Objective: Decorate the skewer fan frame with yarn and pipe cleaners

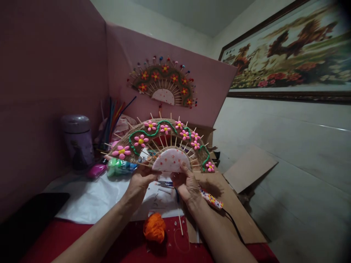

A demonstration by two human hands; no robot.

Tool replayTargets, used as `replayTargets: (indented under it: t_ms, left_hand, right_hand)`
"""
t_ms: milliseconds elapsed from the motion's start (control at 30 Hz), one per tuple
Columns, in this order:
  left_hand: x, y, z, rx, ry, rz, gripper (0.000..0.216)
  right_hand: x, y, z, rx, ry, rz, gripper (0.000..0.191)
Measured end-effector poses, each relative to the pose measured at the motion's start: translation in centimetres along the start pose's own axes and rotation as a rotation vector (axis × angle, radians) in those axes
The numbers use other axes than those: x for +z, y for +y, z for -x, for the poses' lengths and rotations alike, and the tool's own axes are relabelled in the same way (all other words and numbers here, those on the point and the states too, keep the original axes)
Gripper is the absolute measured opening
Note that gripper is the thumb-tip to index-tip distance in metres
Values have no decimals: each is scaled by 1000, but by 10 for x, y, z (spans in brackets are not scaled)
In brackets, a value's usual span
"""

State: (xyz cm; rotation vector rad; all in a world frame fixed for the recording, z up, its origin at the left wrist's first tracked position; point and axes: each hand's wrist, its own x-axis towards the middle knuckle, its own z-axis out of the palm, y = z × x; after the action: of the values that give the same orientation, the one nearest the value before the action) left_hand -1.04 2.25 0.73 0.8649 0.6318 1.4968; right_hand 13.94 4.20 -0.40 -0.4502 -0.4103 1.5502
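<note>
Flaring above the grip (pixel 187 184): fan (pixel 171 159)

- The front fan (pixel 171 159) is in the middle, between the left hand (pixel 139 182) and the right hand (pixel 187 185), which hold its lower edge.
- Behind and above it, the rear fan (pixel 163 96) is on the upright panel (pixel 210 82).
- At the left stands the tumbler (pixel 78 142); the plastic bag (pixel 117 168) lies to its right.
- Below the hands, between the forearms, the ball (pixel 155 228) lies on the tablecloth (pixel 124 244).
- At the right lies the cardboard (pixel 233 223), under the corded tool (pixel 212 200).
- On the right wall hangs the framed picture (pixel 290 47).
</note>
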Motion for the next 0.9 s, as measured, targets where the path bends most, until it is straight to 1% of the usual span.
replayTargets:
  t_ms: [67,133,233,300,367,433,500,567,600,633,667,700,733,767,833,900]
  left_hand:
    - [-2,4,0,-14,27,52,39]
    - [-6,7,-3,-29,29,131,40]
    - [-13,9,-7,-72,-102,227,42]
    - [-16,10,-9,-100,-159,247,45]
    - [-17,10,-9,-112,-163,243,39]
    - [-15,10,-9,-114,-136,209,30]
    - [-15,8,-8,-119,-111,128,26]
    - [-16,4,-8,-128,-130,-45,16]
    - [-18,1,-9,-132,-142,-175,9]
    - [-20,-3,-9,-129,-143,-335,8]
    - [-22,-6,-9,-111,-129,-511,14]
    - [-24,-9,-8,-65,-79,-687,19]
    - [-26,-11,-8,15,-27,-849,20]
    - [-26,-11,-7,128,9,-983,18]
    - [-23,-7,-5,427,39,-1142,12]
    - [-15,2,-5,727,58,-1196,13]
  right_hand:
    - [-1,-2,2,-1,-19,3,19]
    - [-2,-4,3,14,-29,9,25]
    - [-4,-3,5,13,-47,16,34]
    - [-5,-1,5,26,-62,23,35]
    - [-7,2,5,46,-67,33,35]
    - [-9,3,4,40,-68,42,35]
    - [-10,4,3,22,-76,45,34]
    - [-10,2,1,4,-88,39,33]
    - [-9,0,1,-8,-91,34,31]
    - [-9,-2,0,-24,-92,27,29]
    - [-8,-5,0,-47,-89,18,27]
    - [-7,-8,-1,-75,-84,10,26]
    - [-6,-10,-1,-104,-75,4,25]
    - [-6,-12,-2,-133,-64,2,26]
    - [-5,-14,-3,-183,-40,16,28]
    - [-6,-14,-4,-212,-20,45,29]
